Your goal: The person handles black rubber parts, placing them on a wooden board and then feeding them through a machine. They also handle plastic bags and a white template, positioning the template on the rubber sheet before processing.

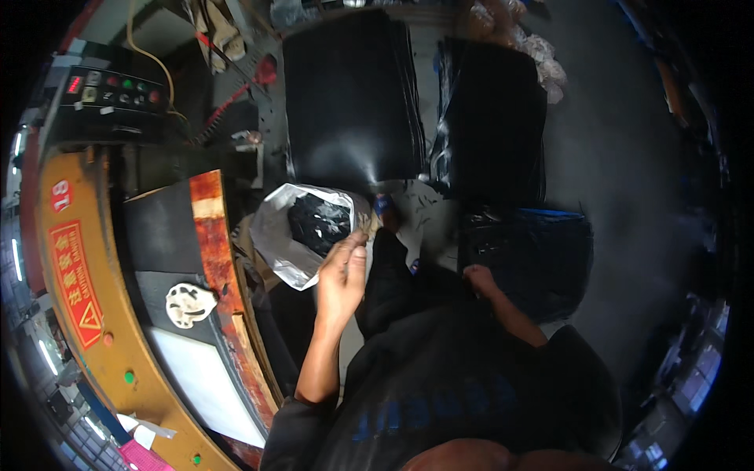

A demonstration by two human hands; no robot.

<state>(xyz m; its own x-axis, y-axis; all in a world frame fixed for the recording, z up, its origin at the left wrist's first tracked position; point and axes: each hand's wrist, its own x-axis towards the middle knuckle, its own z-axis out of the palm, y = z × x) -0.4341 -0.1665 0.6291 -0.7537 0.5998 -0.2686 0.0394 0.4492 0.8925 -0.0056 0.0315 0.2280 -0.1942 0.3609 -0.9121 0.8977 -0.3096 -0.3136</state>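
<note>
My left hand [343,275] reaches over the near right rim of a white plastic bag [271,228]. Its fingers are stretched out, with the thumb alongside, and no object shows in it. Inside the bag lie black scraps [318,224] with some pale bits. On my other side, my right hand [477,279] is curled closed by the left edge of a low black stack or bundle [530,255]. Whatever those fingers hold, if anything, is hidden. My shoe [385,206] shows beside the bag.
Two tall stacks of black sheets, a left stack [349,94] and a right stack [495,118], stand ahead. To my left is a yellow machine frame [75,228] with a control panel [118,94]. A white patterned pad [190,305] and a white sheet [208,385] lie on its bed.
</note>
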